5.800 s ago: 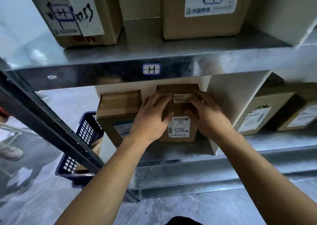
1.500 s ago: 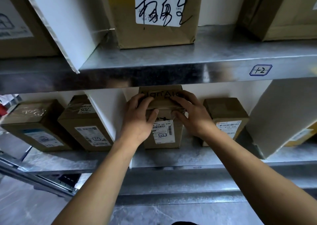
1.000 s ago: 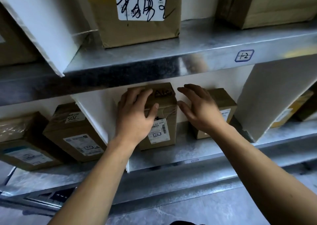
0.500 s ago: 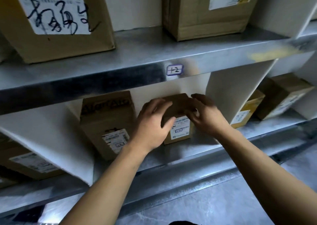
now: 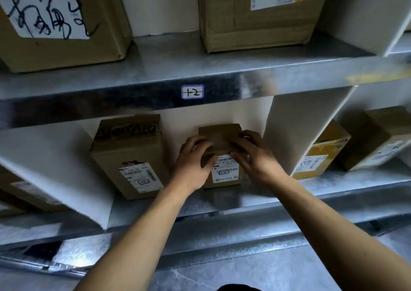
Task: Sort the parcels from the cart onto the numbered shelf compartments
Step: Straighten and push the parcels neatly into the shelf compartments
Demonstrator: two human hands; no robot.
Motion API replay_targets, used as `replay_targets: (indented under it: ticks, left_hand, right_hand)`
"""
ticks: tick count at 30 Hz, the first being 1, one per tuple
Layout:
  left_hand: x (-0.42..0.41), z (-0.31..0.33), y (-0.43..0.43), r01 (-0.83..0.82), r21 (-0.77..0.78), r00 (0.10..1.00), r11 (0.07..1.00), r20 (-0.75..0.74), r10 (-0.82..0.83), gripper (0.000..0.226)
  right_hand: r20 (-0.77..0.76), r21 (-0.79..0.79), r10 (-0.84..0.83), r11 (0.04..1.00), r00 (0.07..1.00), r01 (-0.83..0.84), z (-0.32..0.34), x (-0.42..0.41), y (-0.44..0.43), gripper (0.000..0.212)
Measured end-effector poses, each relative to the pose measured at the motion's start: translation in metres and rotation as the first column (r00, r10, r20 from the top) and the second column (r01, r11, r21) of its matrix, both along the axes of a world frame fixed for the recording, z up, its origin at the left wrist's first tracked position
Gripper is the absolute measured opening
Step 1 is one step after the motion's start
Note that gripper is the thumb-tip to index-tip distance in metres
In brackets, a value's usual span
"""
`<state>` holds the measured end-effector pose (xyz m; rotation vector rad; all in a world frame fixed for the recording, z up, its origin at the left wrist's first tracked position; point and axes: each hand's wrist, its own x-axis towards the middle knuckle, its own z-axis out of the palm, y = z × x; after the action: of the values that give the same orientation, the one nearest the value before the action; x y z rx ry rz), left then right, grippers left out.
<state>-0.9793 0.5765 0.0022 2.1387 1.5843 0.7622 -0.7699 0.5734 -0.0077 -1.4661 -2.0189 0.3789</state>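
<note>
A small brown parcel [image 5: 219, 136] with a white label stands on the lower metal shelf [image 5: 222, 199], inside the compartment under the tag "1-2" [image 5: 192, 92]. My left hand [image 5: 192, 164] grips its left side and my right hand [image 5: 253, 155] grips its right side and top front. A taller brown parcel [image 5: 131, 153] stands to its left in the same compartment, apart from my hands. The cart is not in view.
White dividers [image 5: 287, 130] wall the compartment on both sides. Two more parcels [image 5: 322, 155] sit in the compartment to the right. Large boxes [image 5: 260, 13] rest on the upper shelf. Grey floor lies below.
My hands left the taller parcel, moved right and closed on the small parcel. The view shifted right, so the "1-2" tag now sits centred above my hands.
</note>
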Motion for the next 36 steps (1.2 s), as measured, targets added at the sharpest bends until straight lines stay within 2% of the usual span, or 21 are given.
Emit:
replay_targets:
  ticks: [6,15,22,29,33,36]
  left_hand:
    - [0.013,-0.003,0.001,-0.005,0.032,0.998,0.999,0.068,0.002,0.037]
    - [0.034,-0.007,0.001,-0.008,0.071,0.998,0.997,0.065,0.003,0.038]
    - [0.031,-0.009,-0.001,-0.03,0.06,0.998,0.998,0.048,0.027,0.038]
    - [0.035,0.004,-0.003,-0.062,0.056,0.996,0.997,-0.056,0.065,0.042]
    - [0.031,0.008,-0.014,-0.074,0.12,0.993,0.99,-0.078,0.083,0.045]
    - [0.025,0.012,-0.024,-0.062,0.159,0.985,0.985,-0.149,0.086,0.046]
  right_hand:
    - [-0.049,0.013,0.007,1.0,0.999,-0.006,-0.002,0.011,0.0,0.038]
    - [-0.076,0.002,-0.04,0.999,0.996,0.04,-0.002,0.026,-0.001,0.036]
    - [-0.05,-0.011,-0.016,1.0,0.999,0.015,0.0,0.024,-0.001,0.037]
    - [0.025,-0.041,-0.006,0.999,1.0,0.007,0.005,0.026,-0.001,0.039]
    - [0.065,0.013,-0.035,0.999,0.997,0.035,0.012,0.023,-0.011,0.038]
    - [0.118,0.046,-0.072,0.997,0.99,0.067,0.02,0.021,-0.021,0.038]
